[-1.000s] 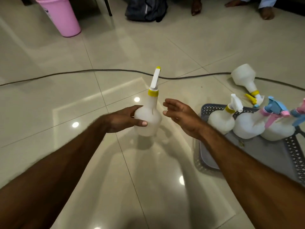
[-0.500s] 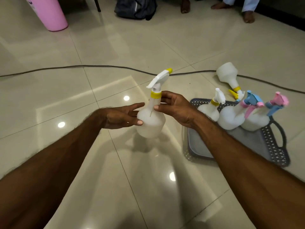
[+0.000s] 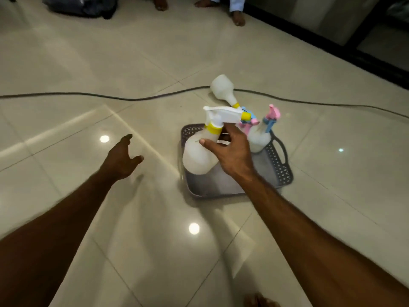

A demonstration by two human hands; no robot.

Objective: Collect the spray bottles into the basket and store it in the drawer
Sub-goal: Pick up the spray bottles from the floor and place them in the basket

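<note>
Spray bottle [image 3: 199,155] in right hand [image 3: 232,156] — over basket's [image 3: 281,167] left edge

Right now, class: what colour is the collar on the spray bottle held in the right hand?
Yellow, on the spray bottle; the head view shows it.

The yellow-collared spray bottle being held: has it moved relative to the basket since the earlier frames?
Yes. The yellow-collared spray bottle, gripped by the right hand, went rightward from the bare floor to over the basket.
</note>
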